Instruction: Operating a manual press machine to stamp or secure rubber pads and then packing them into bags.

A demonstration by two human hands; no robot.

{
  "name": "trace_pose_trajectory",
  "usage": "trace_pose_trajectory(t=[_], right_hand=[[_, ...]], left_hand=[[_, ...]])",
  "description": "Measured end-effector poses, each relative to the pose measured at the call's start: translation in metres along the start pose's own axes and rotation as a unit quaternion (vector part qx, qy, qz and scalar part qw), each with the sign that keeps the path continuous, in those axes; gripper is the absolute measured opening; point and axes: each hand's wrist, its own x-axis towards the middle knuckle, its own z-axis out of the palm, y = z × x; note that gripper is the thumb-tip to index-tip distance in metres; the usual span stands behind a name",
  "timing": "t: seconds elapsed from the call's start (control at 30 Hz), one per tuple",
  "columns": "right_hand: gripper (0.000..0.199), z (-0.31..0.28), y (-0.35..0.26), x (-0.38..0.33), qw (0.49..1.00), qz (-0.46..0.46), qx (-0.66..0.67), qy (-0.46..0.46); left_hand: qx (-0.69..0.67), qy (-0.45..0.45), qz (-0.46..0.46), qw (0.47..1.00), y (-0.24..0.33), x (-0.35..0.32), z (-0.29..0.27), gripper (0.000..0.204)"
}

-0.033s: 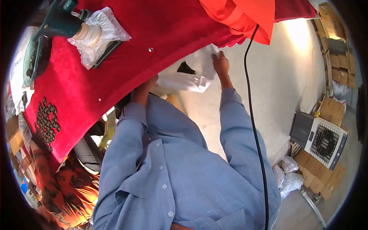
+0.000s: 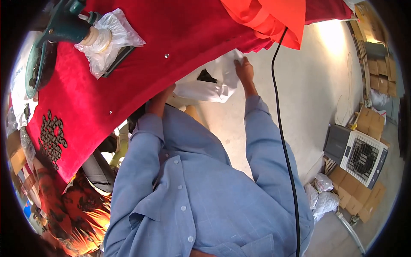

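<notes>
Here, tabletop: a red cloth (image 2: 141,47) covers the tabletop and hangs over its near edge, with an orange cloth (image 2: 274,17) bunched at the far side.
On the cloth: a green machine (image 2: 55,30) at the left corner, a clear plastic bag (image 2: 107,40) crumpled against it, and a patch of small dark rings (image 2: 51,137) lower left.
Room: a pale concrete floor (image 2: 317,85) to the right, flattened cardboard boxes (image 2: 376,64) stacked along the wall, a grey and white fan unit (image 2: 359,154) on the floor, and small filled plastic bags (image 2: 321,192) near it.
Cable: a black cable (image 2: 282,141) drops from the orange cloth, across the right sleeve.
Change: none to tell; the earlier view shows the same moment, hands and bag in the same places.
White bag: a white plastic bag (image 2: 214,85), creased and loose, with something dark (image 2: 206,77) showing at its mouth; it sits just below the hanging edge of the red cloth, between the two hands.
Right hand: the right hand (image 2: 244,68) lies on the bag's upper right edge, fingers closed on the plastic.
Left hand: the left hand (image 2: 165,96) reaches under the cloth edge at the bag's left end; its fingers are hidden, so I cannot tell their hold.
Clothing: blue button shirt (image 2: 192,192), both sleeves stretched forward.
</notes>
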Motion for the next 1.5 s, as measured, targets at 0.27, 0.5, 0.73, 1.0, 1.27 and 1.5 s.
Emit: trace_pose_trajectory(t=[0.27,0.5,0.73,1.0,1.27,1.5], right_hand=[[0.045,-0.014,-0.044,-0.027,0.979,-0.121,-0.022,0.16],[0.04,0.064,-0.098,-0.044,0.922,-0.296,0.09,-0.233],[0.067,0.077,-0.146,-0.005,0.854,-0.269,0.315,-0.315],[0.077,0.067,-0.119,0.007,0.874,-0.373,0.177,-0.257],[0.112,0.077,-0.09,-0.091,0.849,-0.272,-0.05,-0.45],[0.096,0.064,-0.063,-0.164,0.794,-0.276,-0.111,-0.531]], left_hand=[[-0.031,0.132,0.013,0.991,0.005,-0.006,0.0,0.037],[-0.018,0.305,0.112,0.945,-0.008,0.01,0.004,0.038],[-0.054,0.273,0.108,0.954,-0.007,0.002,0.003,0.037],[-0.116,0.203,0.091,0.968,0.011,0.036,-0.006,0.035],[-0.17,0.134,0.066,0.974,0.014,0.063,-0.021,0.034],[0.015,0.172,0.079,0.982,0.011,-0.012,0.021,0.028]])
